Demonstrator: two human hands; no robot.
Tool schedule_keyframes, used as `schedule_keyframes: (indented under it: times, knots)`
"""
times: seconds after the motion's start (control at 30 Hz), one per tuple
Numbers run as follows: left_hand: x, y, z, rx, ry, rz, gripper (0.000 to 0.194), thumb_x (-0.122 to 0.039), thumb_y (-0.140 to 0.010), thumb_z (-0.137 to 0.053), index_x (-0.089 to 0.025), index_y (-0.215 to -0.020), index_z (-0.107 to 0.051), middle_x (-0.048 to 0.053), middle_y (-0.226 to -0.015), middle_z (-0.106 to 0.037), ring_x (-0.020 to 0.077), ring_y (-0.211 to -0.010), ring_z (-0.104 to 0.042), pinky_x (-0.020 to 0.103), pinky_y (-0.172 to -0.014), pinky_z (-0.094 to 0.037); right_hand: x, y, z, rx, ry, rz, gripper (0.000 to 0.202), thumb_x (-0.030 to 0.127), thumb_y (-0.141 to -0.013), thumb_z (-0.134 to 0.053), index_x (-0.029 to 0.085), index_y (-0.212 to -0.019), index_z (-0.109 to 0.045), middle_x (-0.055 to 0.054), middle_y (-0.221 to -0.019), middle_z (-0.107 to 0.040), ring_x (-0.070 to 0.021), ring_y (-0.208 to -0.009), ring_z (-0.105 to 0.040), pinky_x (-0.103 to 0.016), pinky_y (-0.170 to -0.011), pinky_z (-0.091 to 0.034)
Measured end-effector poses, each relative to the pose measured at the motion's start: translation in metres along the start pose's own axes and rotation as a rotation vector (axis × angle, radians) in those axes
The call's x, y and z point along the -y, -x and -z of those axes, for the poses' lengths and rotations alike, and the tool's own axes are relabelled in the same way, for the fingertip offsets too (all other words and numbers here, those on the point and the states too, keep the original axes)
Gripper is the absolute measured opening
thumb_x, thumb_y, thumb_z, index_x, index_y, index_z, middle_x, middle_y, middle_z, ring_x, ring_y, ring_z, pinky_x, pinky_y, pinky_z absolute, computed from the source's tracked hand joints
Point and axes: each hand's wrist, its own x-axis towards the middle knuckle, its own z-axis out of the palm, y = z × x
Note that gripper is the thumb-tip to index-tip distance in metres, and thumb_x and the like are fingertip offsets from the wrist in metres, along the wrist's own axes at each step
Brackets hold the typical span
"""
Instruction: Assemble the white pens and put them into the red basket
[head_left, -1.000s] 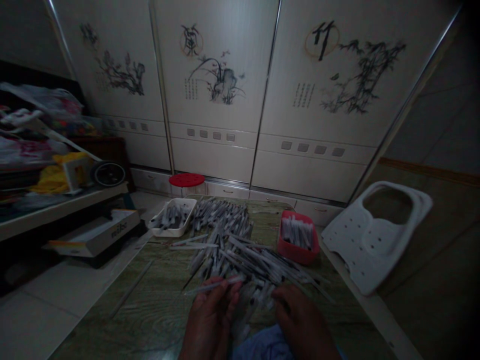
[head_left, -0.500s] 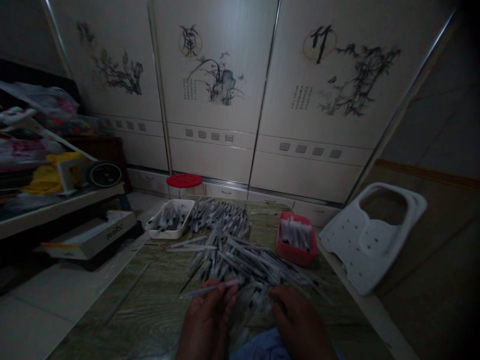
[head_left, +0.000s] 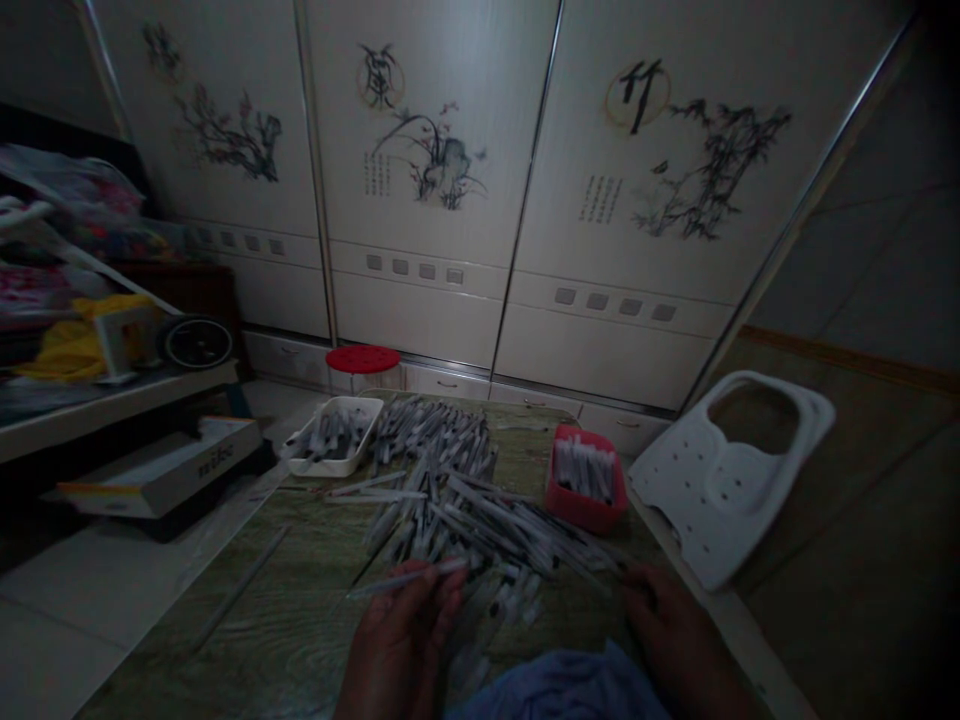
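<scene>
My left hand (head_left: 405,625), low in the middle of the view, is closed on a pale pen-like stick (head_left: 394,582) held nearly level. My right hand (head_left: 664,620) is at the right side of the table with its fingers bent together at the tip of a stick at the pile's right end; its grip is too dark to make out. A large pile of clear and grey pen-like sticks (head_left: 502,525) spreads across the table before both hands. Small clear caps (head_left: 514,590) lie between the hands. One long stick (head_left: 241,588) lies apart on the left.
A white tray (head_left: 352,464) of sticks stands at the table's back left, and a red basket (head_left: 585,510) of sticks at the right. Beyond are a red stool (head_left: 363,360), a white plastic chair (head_left: 720,500) and a shoebox (head_left: 172,470).
My right hand has moved right, away from the small caps to the right end of the pile. My left hand still holds its stick. The view has shifted slightly.
</scene>
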Motion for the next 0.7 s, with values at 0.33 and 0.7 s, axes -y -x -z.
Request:
schedule_keyframes:
  times: [0.33, 0.7]
  knots:
    - [0.002, -0.007, 0.0, -0.033, 0.012, 0.017, 0.013, -0.002, -0.088, -0.062, -0.014, -0.091, -0.065, 0.01, -0.086, -0.08, 0.0213, -0.082, -0.08, 0.028, -0.077, -0.065, -0.025, 0.005, 0.012, -0.031, 0.017, -0.046, 0.031, 0.043, -0.093, -0.048, 0.027, -0.108, -0.069, -0.006, -0.104, -0.079, -0.0282, -0.099, -0.074, -0.037, -0.083, -0.053]
    - [0.003, -0.006, 0.0, -0.026, 0.007, -0.002, 0.012, -0.001, -0.089, -0.061, -0.013, -0.088, -0.065, 0.01, -0.082, -0.08, 0.02, -0.079, -0.08, 0.027, -0.075, -0.066, -0.017, 0.008, 0.014, -0.014, 0.021, -0.054, 0.03, 0.043, -0.093, -0.047, 0.026, -0.106, -0.069, -0.006, -0.1, -0.079, -0.0273, -0.096, -0.074, -0.036, -0.082, -0.052]
